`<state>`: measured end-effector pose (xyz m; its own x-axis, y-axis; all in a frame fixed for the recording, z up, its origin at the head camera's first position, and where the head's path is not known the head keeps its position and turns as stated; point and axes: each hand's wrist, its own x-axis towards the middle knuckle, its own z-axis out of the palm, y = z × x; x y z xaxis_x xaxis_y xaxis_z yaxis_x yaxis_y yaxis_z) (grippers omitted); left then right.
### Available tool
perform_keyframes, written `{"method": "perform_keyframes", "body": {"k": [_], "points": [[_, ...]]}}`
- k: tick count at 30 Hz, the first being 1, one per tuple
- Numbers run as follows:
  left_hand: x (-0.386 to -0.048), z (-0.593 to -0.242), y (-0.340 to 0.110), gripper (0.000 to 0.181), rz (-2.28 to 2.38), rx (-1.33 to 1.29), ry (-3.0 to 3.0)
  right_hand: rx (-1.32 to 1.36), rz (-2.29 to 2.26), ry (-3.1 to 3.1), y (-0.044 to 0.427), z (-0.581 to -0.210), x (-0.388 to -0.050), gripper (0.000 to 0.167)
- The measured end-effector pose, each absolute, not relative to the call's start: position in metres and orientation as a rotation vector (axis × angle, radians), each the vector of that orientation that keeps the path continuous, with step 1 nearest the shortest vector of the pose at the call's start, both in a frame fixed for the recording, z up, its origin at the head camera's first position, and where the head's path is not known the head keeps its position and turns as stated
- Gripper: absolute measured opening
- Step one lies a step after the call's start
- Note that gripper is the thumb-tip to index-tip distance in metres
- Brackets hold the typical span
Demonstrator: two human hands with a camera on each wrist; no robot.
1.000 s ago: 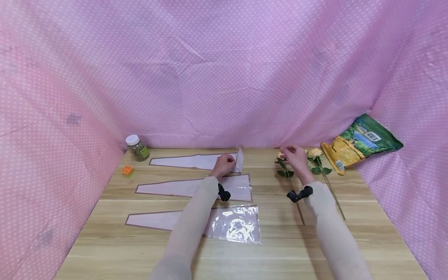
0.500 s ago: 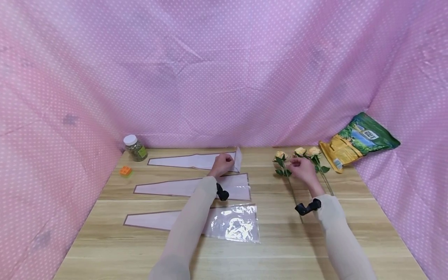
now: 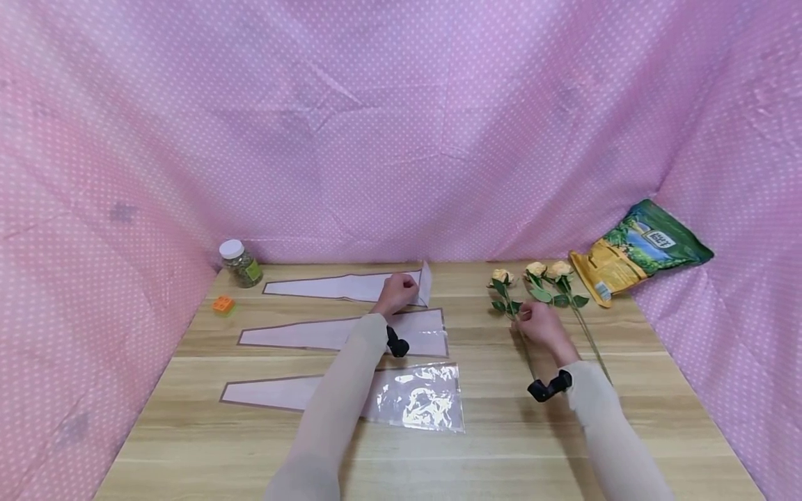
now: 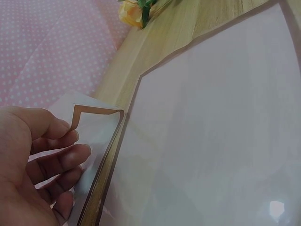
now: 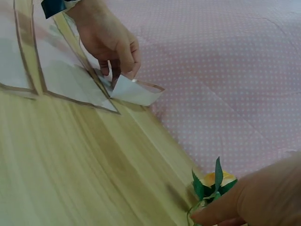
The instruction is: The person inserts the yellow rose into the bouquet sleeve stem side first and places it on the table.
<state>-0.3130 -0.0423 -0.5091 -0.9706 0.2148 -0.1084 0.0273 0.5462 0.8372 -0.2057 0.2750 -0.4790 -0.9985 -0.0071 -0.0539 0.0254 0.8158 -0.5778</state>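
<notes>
Translucent plastic, tapered and brown-edged, makes up the farthest sleeve point(image 3: 319, 287), at eleven o'clock on the pale wooden counter point(image 3: 401, 466), its wide end lifted by the pinching left hand point(image 3: 393, 295), while the right hand point(image 3: 544, 327) pinches the leftmost pale-yellow leafy rose point(image 3: 501, 277) by its stem, near one o'clock. The work looks early: two matching flat sleeves point(image 3: 282, 337), at nine and eight o'clock, and two more roses point(image 3: 560, 271), at two o'clock, are ungripped, and no rose is inside a sleeve. Only the left wrist view shows thumb point(image 4: 44, 123) and forefinger point(image 4: 59, 142) meeting on the turned-up lip point(image 4: 96, 110).
</notes>
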Motion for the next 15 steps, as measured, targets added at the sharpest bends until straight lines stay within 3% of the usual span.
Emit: {"method": "perform_keyframes", "body": {"k": [5,15], "points": [[-0.3142,-0.5091,-0.0421,0.016,1.38,0.211,2.598,0.017,-0.854,2.975,0.2711,-0.4819,-0.2054,0.017],[-0.3124,-0.508,-0.0418,0.016,1.387,0.181,2.582,0.056,-0.739,3.017,0.2655,-0.4879,-0.2067,0.008]]}}
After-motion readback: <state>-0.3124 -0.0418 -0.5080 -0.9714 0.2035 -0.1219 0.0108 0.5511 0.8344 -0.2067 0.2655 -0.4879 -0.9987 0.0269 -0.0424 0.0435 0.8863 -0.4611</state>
